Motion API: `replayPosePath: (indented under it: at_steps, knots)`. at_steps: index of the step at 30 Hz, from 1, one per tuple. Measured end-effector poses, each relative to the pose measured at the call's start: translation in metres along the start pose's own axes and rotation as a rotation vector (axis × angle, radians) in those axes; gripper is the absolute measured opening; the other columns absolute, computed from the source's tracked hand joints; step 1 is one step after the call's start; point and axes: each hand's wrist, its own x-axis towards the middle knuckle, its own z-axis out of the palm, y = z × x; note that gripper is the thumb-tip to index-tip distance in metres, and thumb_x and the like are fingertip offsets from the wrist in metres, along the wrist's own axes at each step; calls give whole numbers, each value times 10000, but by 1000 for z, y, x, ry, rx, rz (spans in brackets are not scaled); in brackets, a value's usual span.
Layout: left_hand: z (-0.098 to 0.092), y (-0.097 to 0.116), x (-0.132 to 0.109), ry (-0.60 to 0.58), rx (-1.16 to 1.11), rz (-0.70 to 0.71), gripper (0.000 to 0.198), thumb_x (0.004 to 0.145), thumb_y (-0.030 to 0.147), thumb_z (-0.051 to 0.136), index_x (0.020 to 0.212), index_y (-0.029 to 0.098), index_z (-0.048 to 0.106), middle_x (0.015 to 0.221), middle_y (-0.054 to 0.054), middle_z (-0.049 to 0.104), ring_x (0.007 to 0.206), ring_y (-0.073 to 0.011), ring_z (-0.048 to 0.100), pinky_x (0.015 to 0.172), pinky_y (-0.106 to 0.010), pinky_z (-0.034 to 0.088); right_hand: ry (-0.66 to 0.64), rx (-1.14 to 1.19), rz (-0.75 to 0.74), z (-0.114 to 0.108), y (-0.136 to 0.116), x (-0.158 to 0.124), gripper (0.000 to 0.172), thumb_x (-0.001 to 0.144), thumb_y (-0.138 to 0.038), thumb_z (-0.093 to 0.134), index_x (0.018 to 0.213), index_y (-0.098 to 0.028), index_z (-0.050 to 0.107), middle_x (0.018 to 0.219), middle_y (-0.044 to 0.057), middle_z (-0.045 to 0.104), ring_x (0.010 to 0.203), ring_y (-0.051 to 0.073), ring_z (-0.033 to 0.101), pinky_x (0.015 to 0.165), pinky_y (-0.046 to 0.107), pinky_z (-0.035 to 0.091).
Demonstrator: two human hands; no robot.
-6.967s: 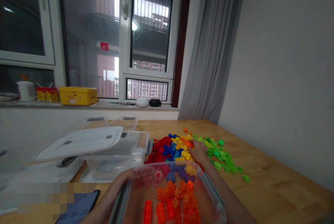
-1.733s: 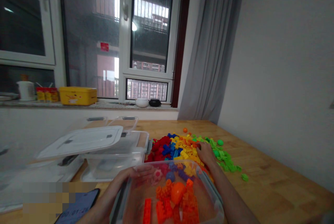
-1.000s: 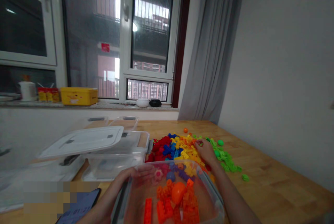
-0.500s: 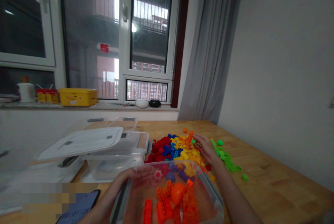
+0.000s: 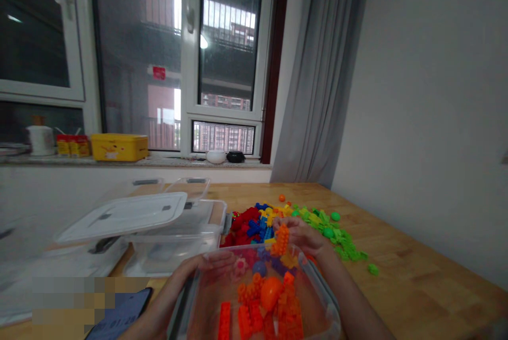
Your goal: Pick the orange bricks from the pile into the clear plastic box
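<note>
A clear plastic box (image 5: 317, 297) with grey side clips stands tilted in front of me, holding orange building blocks (image 5: 254, 319) and an orange ball-like piece (image 5: 271, 293). My left hand (image 5: 210, 264) is closed on its left far corner, fingers along the outer wall. Just above the far rim, my right hand (image 5: 304, 234) pinches an orange building block (image 5: 281, 240). Behind the box lies a pile of toy pieces, with red blocks (image 5: 244, 226), blue blocks (image 5: 256, 228) and yellow ones partly hidden by my right hand. Green blocks (image 5: 341, 237) spread out to the right.
Several clear bins (image 5: 174, 253) and a white lid (image 5: 127, 216) are stacked at left. A phone (image 5: 123, 316) lies near the left forearm. An orange ball (image 5: 281, 198) sits at the back of the wooden table (image 5: 416, 276). A yellow box (image 5: 119, 147) is on the windowsill.
My right hand has come back from the pile toward the box, bringing an orange block above the far rim. More green pieces now show behind it. The left hand has stayed put.
</note>
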Motion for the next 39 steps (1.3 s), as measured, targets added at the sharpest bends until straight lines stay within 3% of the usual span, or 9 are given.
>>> replayPosePath:
  at_steps: [3,6,16,25,28,32,34,39]
  knots:
    - [-3,0,1,-3,-3,-15,403,782,213,520,1128,123,706,1177,-101,763,1244,-324,593,1178,-444,275,-127,-142,-4,4,0,2,228,629,-330,835,752,-180,715,964,26,624,894,159,569,823,283,424]
    - [-6,-1,3,-12,-18,-28,416,787,213,517,1154,127,693,1181,-98,761,1236,-328,599,1183,-456,259,-173,-221,-26,2,1,4,241,642,-360,829,765,-185,719,984,27,614,962,179,551,875,306,397]
    - [-7,-1,2,-12,4,-8,411,818,213,495,1173,127,685,1190,-94,757,1232,-316,604,1187,-445,247,-221,-269,51,0,1,2,268,648,-369,823,788,-168,714,1038,48,621,993,194,560,914,327,395]
    - [1,0,0,-59,-56,-23,426,814,176,466,1175,137,688,1205,-75,752,1265,-291,579,1156,-421,310,-268,-323,61,-1,1,3,301,650,-398,820,814,-168,718,1021,47,628,998,199,561,892,319,410]
    - [1,-1,-1,-41,-39,-14,415,827,192,470,1176,138,689,1215,-77,747,1281,-292,564,1164,-416,297,-73,-275,17,-5,2,4,282,699,-408,779,850,-181,704,962,43,635,919,176,578,824,297,441]
    - [0,0,1,-86,-49,-3,443,797,163,472,1187,139,681,1226,-84,740,1282,-302,562,1159,-431,303,456,-497,-138,-30,5,11,329,780,-524,639,840,-201,654,865,40,653,783,171,596,710,288,472]
    - [-2,0,2,-88,-44,-18,449,797,177,471,1192,120,676,1216,-97,744,1268,-315,572,1155,-441,308,657,-667,-182,-50,8,15,392,797,-578,567,799,-194,642,794,42,654,736,188,592,676,300,467]
    - [-3,-1,4,-61,-38,-24,447,774,179,489,1170,131,689,1201,-79,753,1306,-312,535,1172,-442,282,929,-1002,-187,-97,23,14,330,773,-500,586,758,-181,669,827,79,678,845,244,585,812,349,439]
